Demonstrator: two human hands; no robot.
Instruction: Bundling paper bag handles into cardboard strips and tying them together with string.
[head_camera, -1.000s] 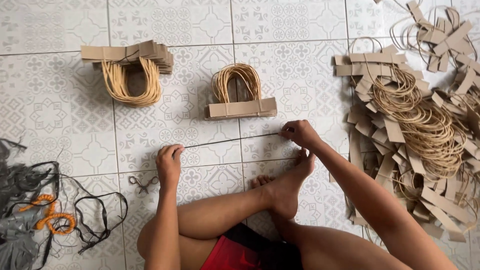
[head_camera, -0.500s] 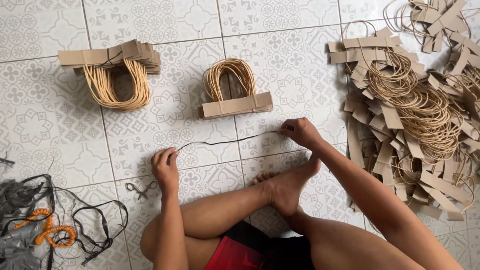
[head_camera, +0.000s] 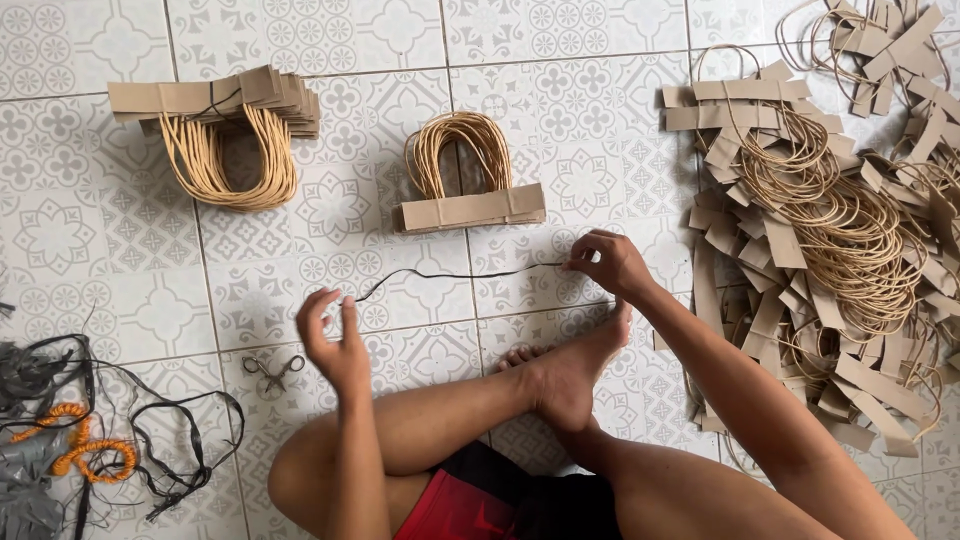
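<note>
From the head view we are looking down at a seated person's two bare hands over a grey patterned tile floor (head_camera: 90, 250). The right hand (head_camera: 610, 262) is pinching one end of a thin black cord (head_camera: 450, 275) between closed fingertips, and the cord is running from those fingers across the tiles toward the left hand (head_camera: 335, 340). The left hand is lifting with its thumb and fingers loosely curled and parted; the cord's other end is lying just beside the left fingertips, and we cannot tell whether they are touching it. Beyond the cord, a small bundle of tan rope loops with a folded brown cardboard strip (head_camera: 468, 180) is resting between the two hands. Farther out past the left fingers, a thicker stack of the same looped handles (head_camera: 220, 130) is lying. Past the right fingers, a large loose heap of cardboard strips and rope handles (head_camera: 830, 230) is spreading. Near the left wrist small metal snips (head_camera: 272, 370) are lying, and further left black straps with orange cord (head_camera: 90, 450)
</note>
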